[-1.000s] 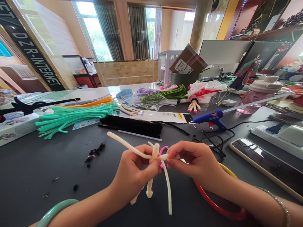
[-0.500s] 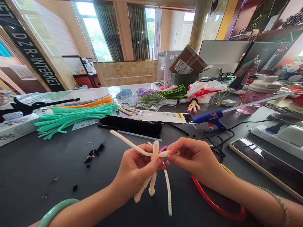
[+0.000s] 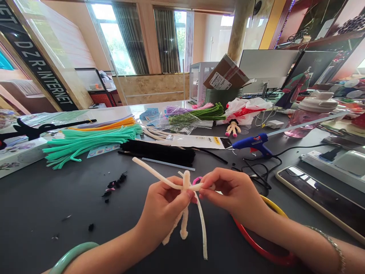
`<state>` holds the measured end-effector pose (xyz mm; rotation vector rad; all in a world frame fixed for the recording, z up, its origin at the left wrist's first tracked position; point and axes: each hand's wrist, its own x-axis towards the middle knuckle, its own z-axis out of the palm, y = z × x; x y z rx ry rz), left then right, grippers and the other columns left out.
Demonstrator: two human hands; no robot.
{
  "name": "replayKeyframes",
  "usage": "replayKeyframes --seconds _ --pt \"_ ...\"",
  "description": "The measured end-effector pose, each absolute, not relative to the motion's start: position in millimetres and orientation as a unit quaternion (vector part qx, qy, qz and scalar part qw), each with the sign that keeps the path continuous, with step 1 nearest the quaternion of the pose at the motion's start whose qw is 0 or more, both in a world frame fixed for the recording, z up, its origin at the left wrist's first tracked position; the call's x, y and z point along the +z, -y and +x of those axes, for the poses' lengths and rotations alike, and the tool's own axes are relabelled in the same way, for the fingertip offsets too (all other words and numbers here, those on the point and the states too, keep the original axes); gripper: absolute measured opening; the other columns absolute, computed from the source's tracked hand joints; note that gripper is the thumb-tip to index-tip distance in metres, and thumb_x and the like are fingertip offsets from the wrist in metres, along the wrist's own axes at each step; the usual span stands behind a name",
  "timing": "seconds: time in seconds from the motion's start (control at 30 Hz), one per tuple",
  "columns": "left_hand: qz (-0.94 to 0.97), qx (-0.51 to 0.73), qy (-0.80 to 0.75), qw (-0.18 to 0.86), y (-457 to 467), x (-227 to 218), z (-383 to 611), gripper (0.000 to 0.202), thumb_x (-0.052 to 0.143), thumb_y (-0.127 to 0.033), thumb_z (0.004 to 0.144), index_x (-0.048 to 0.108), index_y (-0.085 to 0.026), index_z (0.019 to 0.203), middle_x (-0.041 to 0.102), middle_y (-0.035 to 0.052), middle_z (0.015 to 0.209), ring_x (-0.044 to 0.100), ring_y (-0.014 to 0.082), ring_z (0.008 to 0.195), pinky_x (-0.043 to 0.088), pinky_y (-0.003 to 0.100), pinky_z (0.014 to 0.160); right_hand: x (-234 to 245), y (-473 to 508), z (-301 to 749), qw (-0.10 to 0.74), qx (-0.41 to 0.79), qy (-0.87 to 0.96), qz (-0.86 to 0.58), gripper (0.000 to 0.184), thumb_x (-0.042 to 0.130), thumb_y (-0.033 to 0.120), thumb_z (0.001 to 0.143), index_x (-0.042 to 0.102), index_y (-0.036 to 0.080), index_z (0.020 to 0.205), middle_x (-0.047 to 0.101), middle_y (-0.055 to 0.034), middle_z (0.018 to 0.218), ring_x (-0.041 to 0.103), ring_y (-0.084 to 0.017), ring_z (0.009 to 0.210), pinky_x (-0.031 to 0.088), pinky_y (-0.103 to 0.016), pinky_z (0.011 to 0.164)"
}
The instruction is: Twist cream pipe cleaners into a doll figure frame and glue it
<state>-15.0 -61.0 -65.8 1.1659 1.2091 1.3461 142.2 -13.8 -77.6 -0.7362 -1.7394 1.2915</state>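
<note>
My left hand (image 3: 167, 201) is closed around the middle of a cream pipe-cleaner figure (image 3: 186, 180), whose short upright loop sticks up above the thumb. Two thicker legs (image 3: 184, 224) hang below the fingers. One long cream arm stretches out to the upper left. On the other side, my right hand (image 3: 229, 188) pinches the figure's right arm (image 3: 196, 187) between thumb and fingertips. Behind the hands lies a loose cream pipe cleaner (image 3: 203, 228) on the table. A red and yellow curved handle (image 3: 251, 239) shows partly beneath my right forearm.
Teal pipe cleaners (image 3: 94, 140) and a black bundle (image 3: 158, 151) lie beyond my hands. A blue glue gun (image 3: 253, 144) rests to the right, near a phone (image 3: 322, 201) and power strip (image 3: 330, 163). A small finished doll (image 3: 233, 128) lies farther back. Black scraps (image 3: 115, 182) are at left.
My right hand has shifted slightly left, still pinching the figure's arm. The figure's legs have tilted slightly; my left hand keeps its hold.
</note>
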Motion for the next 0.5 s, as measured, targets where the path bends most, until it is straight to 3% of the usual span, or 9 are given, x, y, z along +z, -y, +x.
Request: replayKeyframes --seconds 0.3,0.5 --pt "0.471 0.564 -0.506 0.452 63.9 -67.4 -14.0 0.01 0.059 -0.022 0.067 0.06 -0.015 0.059 0.061 -0.0002 0.052 0.055 0.0105 0.05 0.044 0.018 0.047 -76.0 18.1 140.8 0.405 0.518 0.693 -0.295 0.014 0.068 0.02 0.07 0.059 0.019 0.081 0.066 -0.0009 0.076 0.064 -0.014 0.071 0.054 -0.026 0.068" --pt "0.45 0.579 -0.511 0.448 65.1 -67.1 -14.6 0.01 0.061 -0.024 0.066 0.059 -0.015 0.061 0.061 -0.0001 0.055 0.053 0.0092 0.046 0.039 0.017 0.04 -73.3 12.2 143.2 0.377 0.499 0.721 -0.299 0.011 0.066 0.029 0.075 0.063 0.018 0.077 0.068 -0.0022 0.07 0.063 -0.015 0.068 0.052 -0.026 0.064"
